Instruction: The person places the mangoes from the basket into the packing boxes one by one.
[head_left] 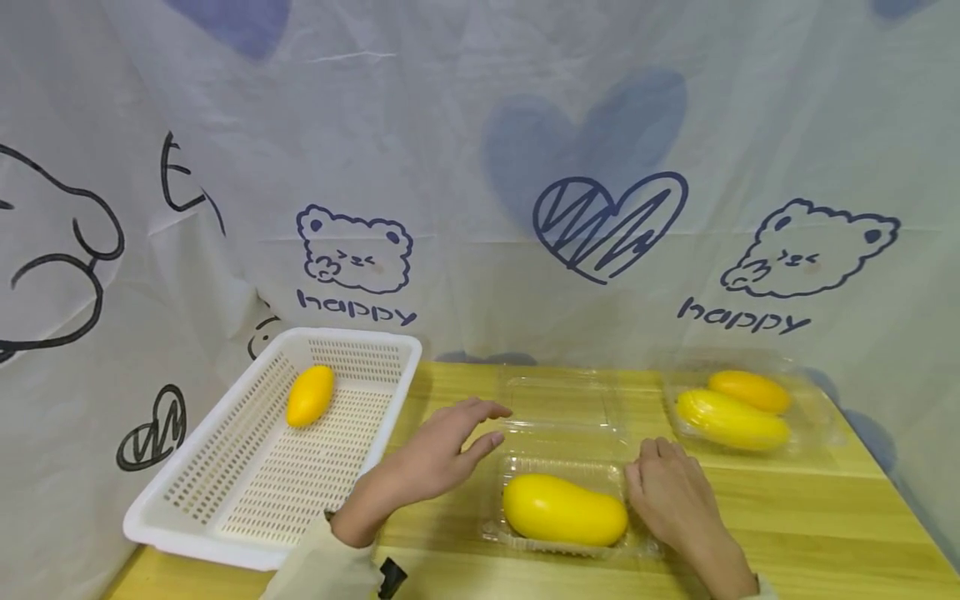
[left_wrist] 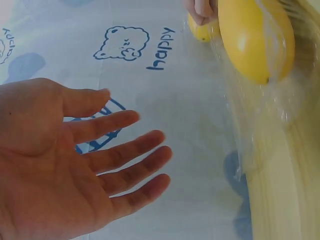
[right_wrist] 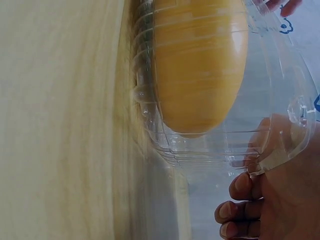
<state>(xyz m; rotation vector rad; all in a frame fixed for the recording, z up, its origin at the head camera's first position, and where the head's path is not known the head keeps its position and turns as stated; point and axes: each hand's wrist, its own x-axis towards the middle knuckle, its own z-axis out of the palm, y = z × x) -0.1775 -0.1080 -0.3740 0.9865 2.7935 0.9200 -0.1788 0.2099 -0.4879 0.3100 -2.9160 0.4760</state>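
Observation:
In the head view a clear plastic clamshell box stands on the table with its lid folded back behind it. A large, smooth yellow fruit, shaped like a mango, lies in its base. My left hand hovers at the box's left side. Its fingers are spread and hold nothing in the left wrist view. At the right side, my right hand pinches the rim of the box between thumb and curled fingers. The right wrist view shows the thumb through the clear plastic.
A white perforated basket stands on the left with one smaller orange-yellow mango inside. Another clear box at the back right holds two yellow fruits. A printed cloth hangs behind the wooden table.

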